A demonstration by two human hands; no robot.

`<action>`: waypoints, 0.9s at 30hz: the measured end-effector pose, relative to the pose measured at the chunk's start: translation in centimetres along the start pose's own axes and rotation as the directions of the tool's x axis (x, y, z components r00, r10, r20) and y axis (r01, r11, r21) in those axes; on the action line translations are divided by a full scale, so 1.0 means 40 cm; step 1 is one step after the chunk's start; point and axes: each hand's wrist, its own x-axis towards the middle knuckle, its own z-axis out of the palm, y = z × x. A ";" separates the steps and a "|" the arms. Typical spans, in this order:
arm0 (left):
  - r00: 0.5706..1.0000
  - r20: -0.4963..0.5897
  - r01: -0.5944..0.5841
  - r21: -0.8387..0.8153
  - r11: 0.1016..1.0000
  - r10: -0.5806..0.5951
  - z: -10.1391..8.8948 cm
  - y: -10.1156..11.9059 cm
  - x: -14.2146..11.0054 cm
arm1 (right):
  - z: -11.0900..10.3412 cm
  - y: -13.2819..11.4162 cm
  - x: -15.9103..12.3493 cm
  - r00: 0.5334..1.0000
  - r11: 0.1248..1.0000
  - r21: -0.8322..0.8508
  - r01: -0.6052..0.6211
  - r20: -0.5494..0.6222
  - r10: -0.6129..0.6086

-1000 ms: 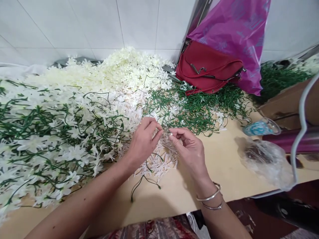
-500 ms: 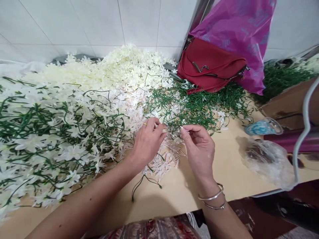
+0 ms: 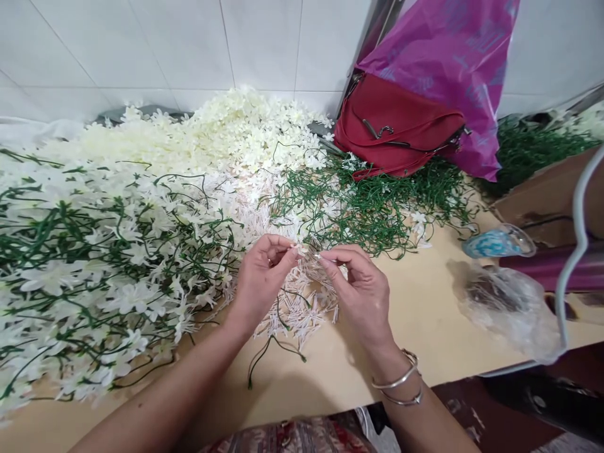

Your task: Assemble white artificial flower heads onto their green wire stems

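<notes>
My left hand (image 3: 264, 280) pinches a small white artificial flower (image 3: 301, 250) between thumb and forefinger. Close on its right, my right hand (image 3: 363, 292) is closed in a pinch on a tiny white-tipped piece, too small to name surely. A narrow gap separates the two sets of fingertips. Under and in front of the hands lie loose thin white stamens (image 3: 302, 318). A branched green stem (image 3: 276, 343) rests on the table nearest my body. Behind the hands is a tangle of green stems (image 3: 358, 207).
White flowers on green stems (image 3: 127, 251) heap up at left. Cream blossoms (image 3: 236, 126) are piled along the wall. A red handbag (image 3: 401, 126) and purple plastic bag (image 3: 448, 56) stand behind. At right are a plastic cup (image 3: 495, 242), a clear bag (image 3: 514, 308) and a cardboard box (image 3: 552, 189).
My left hand has turned and drawn back from the pile, now pinching a white flower. My right hand has moved left, bringing its pinched fingertips close to the left ones.
</notes>
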 end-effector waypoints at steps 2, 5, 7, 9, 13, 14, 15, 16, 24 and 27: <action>0.998 0.002 0.067 -0.082 0.994 -0.067 0.005 -0.009 -0.008 | 0.007 0.002 -0.004 1.000 1.000 0.023 -0.019 0.018 0.019; 0.997 -0.001 0.073 -0.096 0.993 -0.073 0.011 -0.018 -0.017 | 0.016 0.002 -0.009 0.998 0.996 0.073 -0.057 0.046 0.054; 0.998 -0.015 0.051 -0.090 0.995 -0.053 0.014 -0.020 -0.022 | 0.019 0.000 -0.011 0.996 0.994 0.087 -0.072 0.062 0.066; 0.999 -0.027 0.040 -0.079 0.996 -0.043 0.015 -0.018 -0.025 | 0.021 -0.003 -0.013 0.995 0.995 0.074 -0.064 0.079 0.058; 0.997 -0.019 0.076 -0.040 0.996 -0.077 0.017 -0.011 -0.032 | 0.022 -0.004 -0.017 0.996 0.999 0.014 -0.049 0.079 0.047; 0.997 -0.010 0.081 -0.032 0.996 -0.081 0.018 -0.010 -0.034 | 0.023 -0.002 -0.017 0.996 0.998 0.002 -0.055 0.071 0.055; 0.997 0.000 0.081 -0.026 0.996 -0.081 0.019 -0.010 -0.037 | 0.024 0.001 -0.018 0.996 0.998 -0.008 -0.065 0.063 0.066; 0.997 0.009 0.075 -0.022 0.997 -0.075 0.020 -0.010 -0.039 | 0.025 0.004 -0.018 0.995 0.997 -0.016 -0.077 0.058 0.078; 0.999 0.044 0.023 0.071 0.997 -0.026 0.016 -0.027 -0.047 | 0.030 0.014 -0.019 0.992 0.991 -0.055 -0.124 0.009 0.125; 0.997 0.036 0.064 0.020 0.998 -0.065 0.020 -0.026 -0.047 | 0.029 0.011 -0.021 0.994 0.991 -0.080 -0.104 -0.053 0.100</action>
